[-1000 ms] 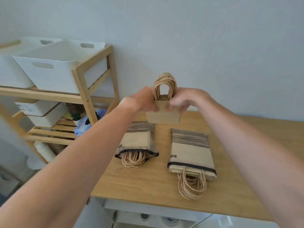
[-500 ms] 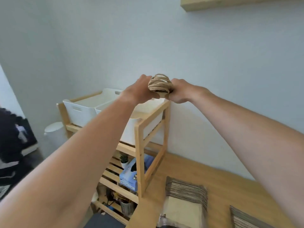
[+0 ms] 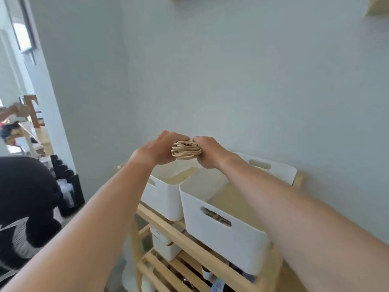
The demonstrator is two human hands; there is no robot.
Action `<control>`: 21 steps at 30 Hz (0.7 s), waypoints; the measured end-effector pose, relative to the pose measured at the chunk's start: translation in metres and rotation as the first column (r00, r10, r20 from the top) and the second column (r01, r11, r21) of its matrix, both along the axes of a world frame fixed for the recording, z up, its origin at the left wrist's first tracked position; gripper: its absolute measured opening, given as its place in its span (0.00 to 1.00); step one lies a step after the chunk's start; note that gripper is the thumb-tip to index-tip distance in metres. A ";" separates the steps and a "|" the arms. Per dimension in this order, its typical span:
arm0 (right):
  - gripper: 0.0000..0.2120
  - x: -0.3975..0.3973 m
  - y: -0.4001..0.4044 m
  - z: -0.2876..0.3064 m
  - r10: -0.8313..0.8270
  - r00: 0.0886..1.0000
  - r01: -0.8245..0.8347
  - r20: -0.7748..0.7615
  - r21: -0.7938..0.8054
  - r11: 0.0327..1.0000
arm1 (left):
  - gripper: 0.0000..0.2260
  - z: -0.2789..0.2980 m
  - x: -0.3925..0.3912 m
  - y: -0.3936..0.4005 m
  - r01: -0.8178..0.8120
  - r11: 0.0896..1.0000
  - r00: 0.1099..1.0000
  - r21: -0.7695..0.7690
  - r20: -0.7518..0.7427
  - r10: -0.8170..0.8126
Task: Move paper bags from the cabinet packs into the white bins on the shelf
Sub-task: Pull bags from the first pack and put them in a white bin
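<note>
A stack of brown paper bags [image 3: 186, 152] is squeezed between my left hand [image 3: 160, 149] and my right hand [image 3: 208, 152]; only the twisted paper handles on top show. I hold it above two white bins on the top of a wooden shelf [image 3: 190, 242]. The near right bin [image 3: 223, 234] has paper bags inside, seen through its handle slot and over its rim. The far left bin [image 3: 163, 199] also shows tan paper inside. The bags hang over the gap where the two bins meet.
A pale wall stands right behind the shelf. Lower shelf levels hold small white boxes [image 3: 166, 247] and other items. A person in dark clothes [image 3: 25, 207] sits at the left, with black bottles [image 3: 67, 186] on the floor beside them.
My view has turned left from the cabinet top to the shelf. Both hands carried the bag stack from above the packs to over the white bins and lowered it closer to them.
</note>
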State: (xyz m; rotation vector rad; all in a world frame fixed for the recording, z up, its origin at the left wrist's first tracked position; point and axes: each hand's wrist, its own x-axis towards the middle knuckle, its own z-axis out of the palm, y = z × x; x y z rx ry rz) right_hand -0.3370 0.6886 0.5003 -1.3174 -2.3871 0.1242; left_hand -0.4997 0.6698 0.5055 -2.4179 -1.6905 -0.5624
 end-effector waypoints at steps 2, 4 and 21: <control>0.10 -0.021 0.022 -0.013 -0.004 1.000 0.005 0.024 -0.020 1.000 | 0.06 -0.012 -0.021 0.022 -0.022 0.998 1.000 -0.067 0.009 0.022; 0.10 -0.037 0.042 -0.027 -0.030 0.997 0.032 0.068 -0.034 0.999 | 0.08 -0.025 -0.033 0.039 -0.038 0.994 0.999 -0.104 0.019 0.040; 0.16 -0.103 0.113 -0.085 0.103 0.641 0.406 0.761 -0.450 0.795 | 0.23 -0.081 -0.074 0.136 -0.516 0.635 0.854 -0.574 -0.398 0.334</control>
